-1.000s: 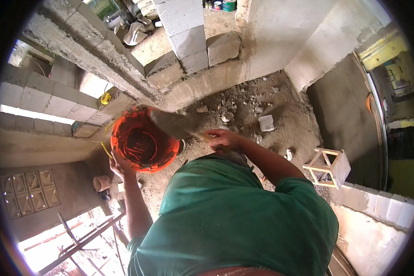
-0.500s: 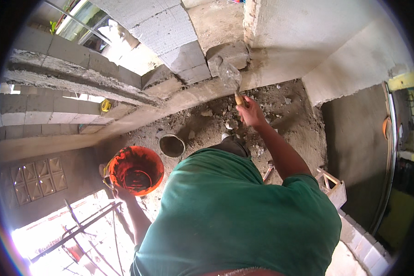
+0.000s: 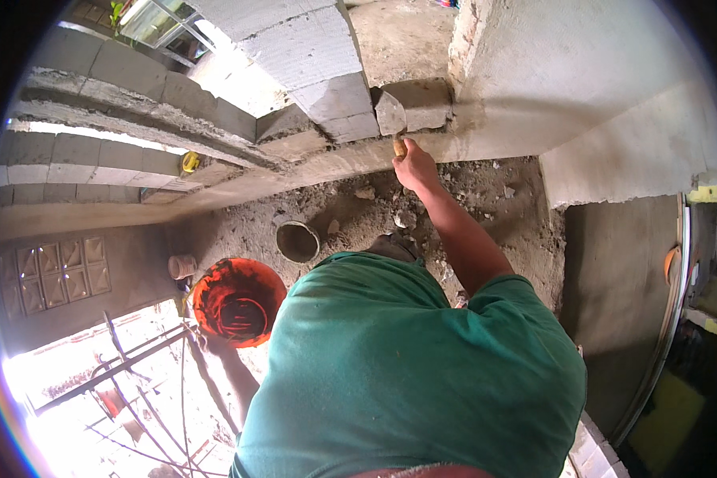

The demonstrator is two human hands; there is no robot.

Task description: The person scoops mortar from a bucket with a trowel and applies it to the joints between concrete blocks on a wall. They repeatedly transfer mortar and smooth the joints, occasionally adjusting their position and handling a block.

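My right hand (image 3: 415, 166) is closed round the wooden handle of a trowel (image 3: 390, 115). The trowel's pale blade lies against a grey block (image 3: 426, 103) in the wall gap, beside the end of the stacked block wall (image 3: 346, 107). At the left, my left hand (image 3: 205, 338) grips the edge or handle of an orange bucket (image 3: 202, 296), though glare blurs its fingers. Dark mortar smears coat the bucket's inside, and its mouth is tipped up toward me.
A round mortar-stained container (image 3: 298, 241) stands on the rubble-strewn floor (image 3: 486, 191). A small pail (image 3: 182, 267) sits by the left wall. A yellow tape measure (image 3: 190, 162) rests on the block ledge. Metal bars (image 3: 123, 362) cross the bright opening at lower left.
My right hand has moved left and slightly forward, and the trowel blade has turned against the block by the wall end. The bucket has shifted only slightly, still in my left hand.
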